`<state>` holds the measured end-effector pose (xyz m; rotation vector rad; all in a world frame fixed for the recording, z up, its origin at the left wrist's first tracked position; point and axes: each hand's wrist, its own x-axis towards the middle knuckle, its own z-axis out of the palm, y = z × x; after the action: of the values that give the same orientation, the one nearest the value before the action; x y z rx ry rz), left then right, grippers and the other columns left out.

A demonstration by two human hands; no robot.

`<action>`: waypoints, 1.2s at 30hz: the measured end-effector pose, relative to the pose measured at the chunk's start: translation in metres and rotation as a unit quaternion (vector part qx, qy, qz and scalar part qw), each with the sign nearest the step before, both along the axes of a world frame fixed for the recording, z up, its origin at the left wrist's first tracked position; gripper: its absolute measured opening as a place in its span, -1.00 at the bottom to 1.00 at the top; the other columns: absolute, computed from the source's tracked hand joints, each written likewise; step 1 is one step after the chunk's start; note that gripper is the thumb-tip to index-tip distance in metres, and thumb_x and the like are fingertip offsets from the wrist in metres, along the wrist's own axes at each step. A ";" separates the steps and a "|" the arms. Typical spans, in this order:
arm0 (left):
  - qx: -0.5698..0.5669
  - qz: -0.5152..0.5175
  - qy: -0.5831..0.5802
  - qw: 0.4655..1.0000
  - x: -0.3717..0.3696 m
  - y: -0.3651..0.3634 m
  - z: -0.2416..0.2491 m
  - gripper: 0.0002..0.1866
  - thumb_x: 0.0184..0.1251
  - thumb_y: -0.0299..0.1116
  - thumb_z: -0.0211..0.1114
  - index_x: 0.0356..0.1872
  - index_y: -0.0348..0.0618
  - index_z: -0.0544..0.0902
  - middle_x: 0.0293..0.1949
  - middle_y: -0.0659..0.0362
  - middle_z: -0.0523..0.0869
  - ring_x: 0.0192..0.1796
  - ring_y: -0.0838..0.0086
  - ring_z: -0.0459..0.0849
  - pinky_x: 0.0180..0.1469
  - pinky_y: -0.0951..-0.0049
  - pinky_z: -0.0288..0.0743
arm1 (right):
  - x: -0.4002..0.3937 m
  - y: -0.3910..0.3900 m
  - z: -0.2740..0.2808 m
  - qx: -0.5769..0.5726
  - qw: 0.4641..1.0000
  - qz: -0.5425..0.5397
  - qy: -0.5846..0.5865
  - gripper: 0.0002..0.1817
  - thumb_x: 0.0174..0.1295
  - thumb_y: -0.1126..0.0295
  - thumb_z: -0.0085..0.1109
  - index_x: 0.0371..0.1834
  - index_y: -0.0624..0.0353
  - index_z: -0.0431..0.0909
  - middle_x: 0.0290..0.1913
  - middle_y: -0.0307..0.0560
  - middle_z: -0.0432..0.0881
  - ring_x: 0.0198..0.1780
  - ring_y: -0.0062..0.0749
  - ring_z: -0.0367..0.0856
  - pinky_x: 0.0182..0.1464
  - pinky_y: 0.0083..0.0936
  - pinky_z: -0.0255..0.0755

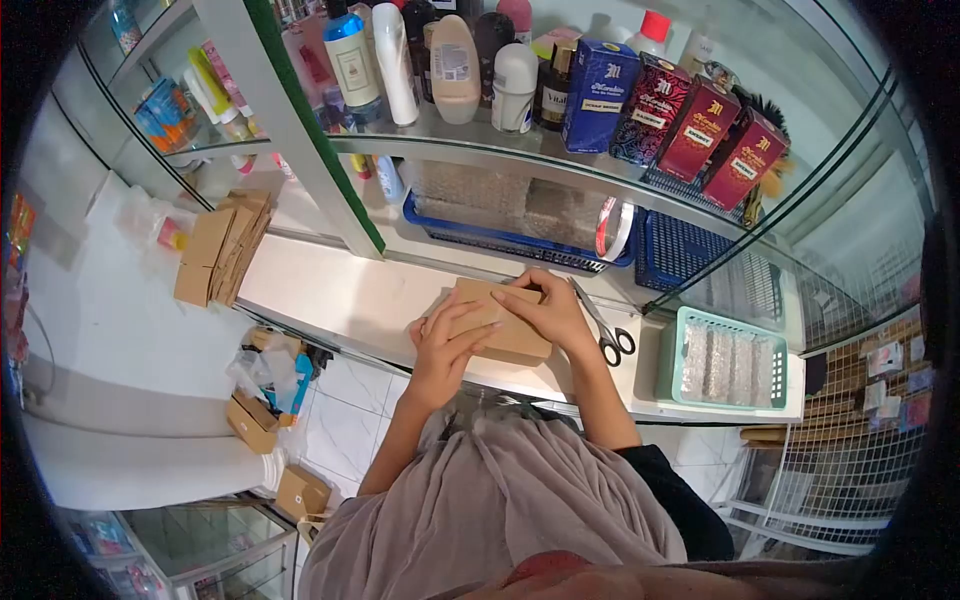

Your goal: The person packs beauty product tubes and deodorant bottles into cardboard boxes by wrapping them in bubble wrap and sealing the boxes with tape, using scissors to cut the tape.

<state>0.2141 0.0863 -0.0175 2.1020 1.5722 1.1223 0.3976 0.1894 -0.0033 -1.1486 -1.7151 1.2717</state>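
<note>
A small closed brown cardboard box (517, 338) rests on the white counter in front of me. My left hand (441, 345) grips its left end, the thumb lying across the top and the fingers around the side. At the far right edge, my right hand (553, 314) holds the box with its thumb on top and its other fingers curled over the back, partly hidden. Just right of my right hand lies a pair of scissors (612, 343) with black handles.
A mint-green basket (672, 372) of bubble-wrapped items stands at right. Blue baskets (500, 243) (690, 255) sit under the glass shelf (450, 140), which carries bottles and perfume boxes (600, 97). Flattened cardboard (222, 250) is stacked at left. A white tape roll (613, 230) hangs near the blue basket.
</note>
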 end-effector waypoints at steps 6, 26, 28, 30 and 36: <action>-0.001 -0.009 0.000 1.000 -0.003 0.001 -0.001 -0.61 0.23 -0.47 0.20 0.01 0.26 0.77 0.29 0.25 0.53 0.49 0.20 0.26 0.36 0.20 -0.11 | -0.001 0.004 -0.010 0.005 1.000 0.003 0.027 -0.69 0.16 0.22 0.45 -0.34 0.27 0.62 -0.39 -0.24 0.63 -0.33 -0.67 0.50 -0.29 -0.66 0.37; 0.026 0.017 -0.213 0.977 -0.027 -0.014 0.002 -0.50 0.28 -0.51 0.28 0.26 -0.16 0.41 0.29 0.02 0.49 0.47 0.14 0.26 0.42 0.18 0.05 | -0.019 -0.023 0.042 0.304 0.942 -0.128 -0.057 -0.86 0.14 0.41 0.32 -0.35 0.24 0.61 -0.30 -0.01 0.66 -0.25 -0.14 0.63 -0.18 -0.34 0.41; 0.019 0.016 -0.245 0.969 -0.040 -0.021 -0.001 -0.56 0.29 -0.55 0.24 0.20 -0.18 0.45 0.22 0.03 0.53 0.39 0.17 0.36 0.38 0.23 0.15 | -0.030 -0.033 0.049 0.372 0.924 -0.087 -0.034 -0.84 0.08 0.38 0.36 -0.36 0.20 0.62 -0.32 -0.05 0.64 -0.26 -0.15 0.62 -0.17 -0.34 0.39; 0.005 0.018 -0.286 0.958 -0.052 -0.029 -0.005 -0.64 0.30 -0.59 0.20 0.13 -0.20 0.52 0.12 0.05 0.59 0.28 0.22 0.47 0.32 0.29 0.26 | -0.043 -0.041 0.049 0.436 0.900 -0.015 0.000 -0.79 -0.02 0.31 0.42 -0.35 0.11 0.65 -0.35 -0.12 0.63 -0.27 -0.17 0.59 -0.15 -0.33 0.37; -0.033 -0.007 -0.336 0.941 -0.103 -0.039 -0.024 -0.79 0.36 -0.66 0.09 -0.05 -0.31 0.60 -0.07 0.01 0.67 0.00 0.31 0.66 0.11 0.34 0.47 | -0.116 -0.057 0.035 0.320 0.898 0.287 0.093 -0.82 0.00 0.39 0.42 -0.34 0.15 0.64 -0.34 -0.12 0.66 -0.31 -0.21 0.61 -0.23 -0.38 0.41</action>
<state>0.1115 0.0468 -0.0412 1.4400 1.2279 1.5381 0.2814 0.1327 0.0320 -0.1281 -2.1636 0.9482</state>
